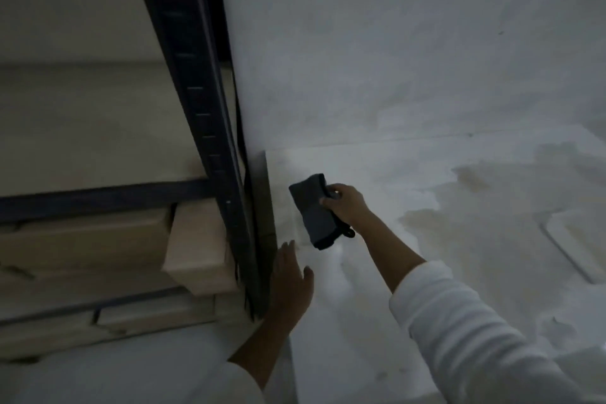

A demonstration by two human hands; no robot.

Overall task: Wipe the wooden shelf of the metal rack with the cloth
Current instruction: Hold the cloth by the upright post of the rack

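Head cam was the only view, and it was pretty dim and a bit blurry. On the left stood the metal rack [203, 128], with a dark upright post running from the top down toward the near middle and a dark crossbar branching off to the left. Behind that crossbar you could see a pale wooden shelf [98, 128], and lower down some light-coloured boxes [196, 246] were stacked under it, one of them poking out right beside the post.

The right hand [346, 205] was out over the white floor [426, 193] just right of the rack, and its fingers [328, 202] were curled round a dark folded cloth [316, 210], thumb on top. So the cloth was in the air in that hand, near the post but apart from it and not on the shelf. A little loop hung off the cloth's near corner. The arm had a white sleeve [465, 331] pushed back from the wrist.

The left hand [292, 282] was lower and nearer, just beside the foot of the post, fingers straight and loosely spread, holding nothing. Couldn't really tell if it was touching the post or just next to it.

The floor on the right looked patchy, with brownish stains [436, 220] among the white, and a pale flat panel [577, 239] lay off at the far right. A plain white wall [393, 43] filled the upper right.
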